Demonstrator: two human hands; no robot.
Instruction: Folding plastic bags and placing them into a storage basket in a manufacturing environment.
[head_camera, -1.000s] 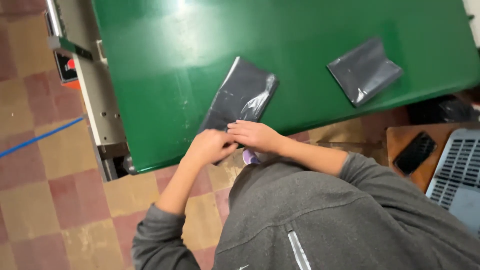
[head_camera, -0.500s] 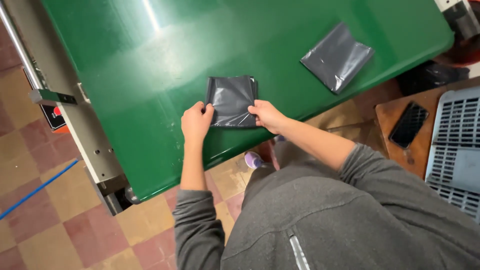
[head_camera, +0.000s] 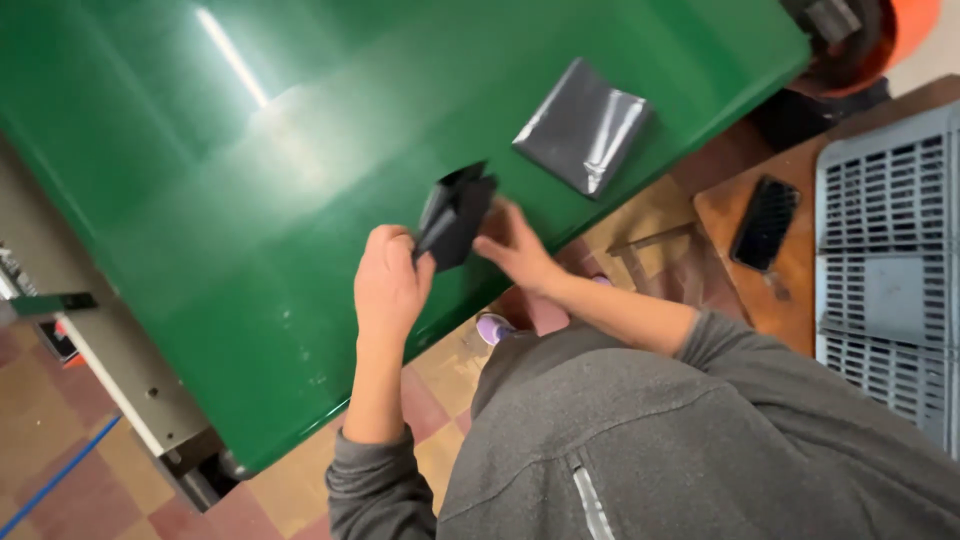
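I hold a folded dark grey plastic bag (head_camera: 455, 215) lifted just above the near edge of the green table (head_camera: 250, 170). My left hand (head_camera: 388, 285) grips its lower left corner. My right hand (head_camera: 515, 245) holds its right side, fingers blurred by motion. A second dark grey plastic bag (head_camera: 583, 125) lies flat on the table to the right, apart from both hands.
A black phone (head_camera: 765, 222) rests on a brown wooden surface (head_camera: 790, 290) at the right, beside a grey plastic crate (head_camera: 885, 270). A metal frame (head_camera: 110, 365) runs along the table's left side. The floor (head_camera: 70, 480) has checkered tiles and a blue line.
The bag lay flat under both hands on the table; now it is folded smaller and lifted off the surface. The view has swung, shifting the table leftward.
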